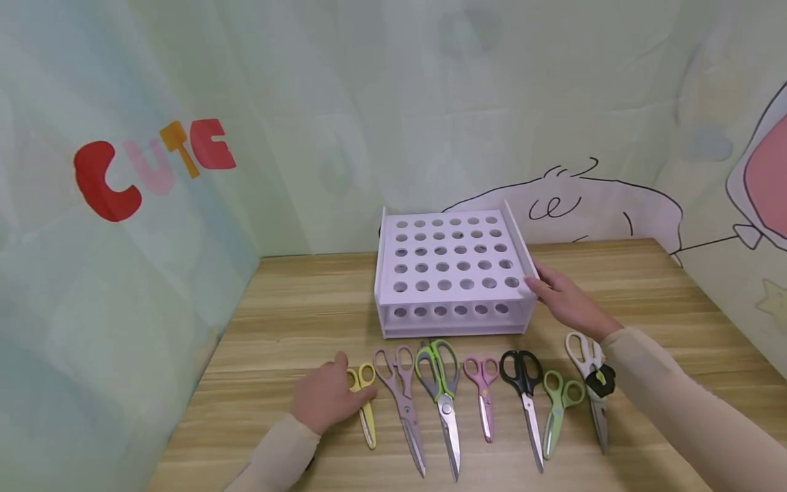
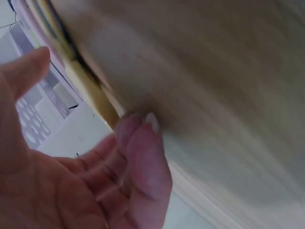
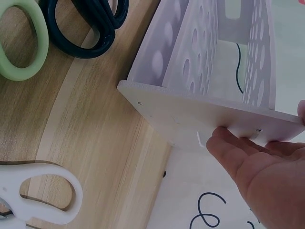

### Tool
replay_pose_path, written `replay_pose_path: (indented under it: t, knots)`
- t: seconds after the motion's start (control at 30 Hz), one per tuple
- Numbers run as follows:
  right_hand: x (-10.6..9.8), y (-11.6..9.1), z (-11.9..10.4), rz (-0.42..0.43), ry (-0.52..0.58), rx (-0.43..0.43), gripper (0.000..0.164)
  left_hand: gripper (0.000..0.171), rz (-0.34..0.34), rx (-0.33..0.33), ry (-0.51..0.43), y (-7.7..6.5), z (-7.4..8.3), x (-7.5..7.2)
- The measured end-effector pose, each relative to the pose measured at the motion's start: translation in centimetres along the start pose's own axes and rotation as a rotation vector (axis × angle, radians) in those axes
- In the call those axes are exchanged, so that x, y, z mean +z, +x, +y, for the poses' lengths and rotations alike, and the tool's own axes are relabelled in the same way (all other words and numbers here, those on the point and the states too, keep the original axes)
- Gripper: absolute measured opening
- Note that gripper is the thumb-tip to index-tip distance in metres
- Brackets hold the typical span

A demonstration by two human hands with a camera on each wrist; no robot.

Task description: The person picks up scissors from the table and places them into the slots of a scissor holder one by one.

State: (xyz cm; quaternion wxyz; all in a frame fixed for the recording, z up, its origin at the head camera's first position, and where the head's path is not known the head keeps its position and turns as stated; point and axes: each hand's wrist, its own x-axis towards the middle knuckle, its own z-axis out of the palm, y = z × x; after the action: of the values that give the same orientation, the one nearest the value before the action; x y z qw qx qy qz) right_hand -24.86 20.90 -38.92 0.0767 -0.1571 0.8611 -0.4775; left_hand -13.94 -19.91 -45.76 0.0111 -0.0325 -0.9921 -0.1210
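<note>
My left hand (image 1: 328, 395) is at the yellow scissors (image 1: 367, 417), which lie at the left end of a row. Its fingertips meet the yellow scissors (image 2: 93, 90) in the left wrist view, and the thumb stands apart from the fingers. My right hand (image 1: 568, 301) holds the right side panel of a white rack (image 1: 455, 294) with rows of round holes. In the right wrist view, fingers (image 3: 233, 148) press flat on the panel's outer face while the thumb, partly cut off, is at its top edge.
Beside the yellow pair lie purple scissors (image 1: 406, 410), green-and-grey scissors (image 1: 447, 403), pink scissors (image 1: 484, 396), black scissors (image 1: 527, 400), light green scissors (image 1: 556, 410) and white-handled scissors (image 1: 595, 383). A printed cloth wall (image 1: 344, 137) stands behind the wooden table (image 1: 295, 294).
</note>
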Motion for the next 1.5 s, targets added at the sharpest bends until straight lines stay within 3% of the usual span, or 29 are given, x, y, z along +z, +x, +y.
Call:
replay_pose_path:
  t: [0.2, 0.47, 0.67, 0.8, 0.9, 1.23, 1.5]
  knots:
    - [-0.2, 0.0, 0.0, 0.016, -0.012, -0.009, 0.063, 0.053, -0.014, -0.066, -0.043, 0.3, 0.7, -0.5]
    - [-0.3, -0.1, 0.2, 0.006, 0.032, 0.004, 0.066, 0.063, -0.034, -0.144, -0.239, 1.0, 0.1, -0.4]
    - [-0.2, 0.0, 0.3, 0.005, 0.081, 0.014, 0.064, 0.061, -0.021, -0.134, -0.376, 1.5, -0.5, -0.4]
    - [-0.1, 0.0, 0.4, 0.004, 0.101, 0.008, 0.063, 0.059, -0.029, -0.156, -0.522, 1.9, -0.6, -0.8]
    - [0.0, 0.0, 0.4, 0.002, 0.134, 0.008, 0.063, 0.058, -0.019, -0.156, -0.619, 2.4, -0.5, -1.6]
    - [0.1, 0.0, 0.1, -0.011, 0.168, -0.008, 0.061, 0.049, 0.004, -0.116, -0.795, 4.2, -0.5, -5.3]
    - [0.1, -0.1, 0.0, -0.003, 0.164, 0.007, 0.061, 0.046, 0.068, -0.086, -0.866, 5.2, 0.5, -7.6]
